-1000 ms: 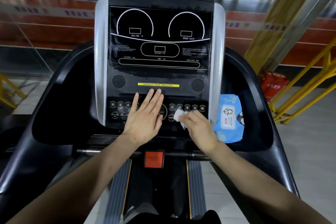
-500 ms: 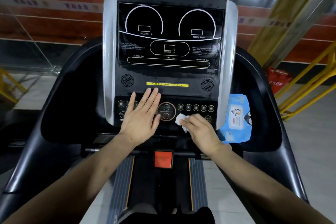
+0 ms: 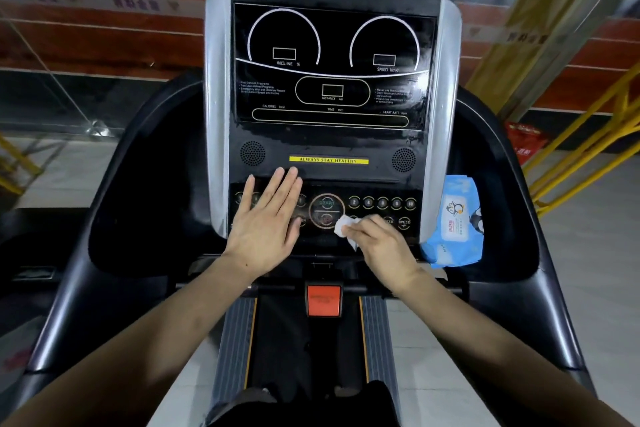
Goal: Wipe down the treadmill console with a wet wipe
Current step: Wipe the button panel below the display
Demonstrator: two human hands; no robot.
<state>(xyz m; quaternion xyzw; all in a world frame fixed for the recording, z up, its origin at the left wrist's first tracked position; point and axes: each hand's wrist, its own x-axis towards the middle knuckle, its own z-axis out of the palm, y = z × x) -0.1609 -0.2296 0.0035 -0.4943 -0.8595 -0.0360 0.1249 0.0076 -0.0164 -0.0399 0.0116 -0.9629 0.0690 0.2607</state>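
Wiping step, button row of console (image 3: 329, 135). Right hand (image 3: 384, 246) pinching wipe (image 3: 343, 227) just right of START dial (image 3: 326, 211); left hand (image 3: 266, 218) flat, fingers straight, left of dial. Next, probably: sweep across remaining buttons.

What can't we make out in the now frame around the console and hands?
Head view only:
- Keypad buttons under the left hand: covered by its flat palm and fingers.
- Wet wipe: mostly hidden inside the right hand; only a crumpled end shows.
- Buttons beneath the right hand: covered.
- Fine print on the console display: too small and blurred.
- Wipe pack: its left edge sits behind the console's silver trim; label text unreadable.
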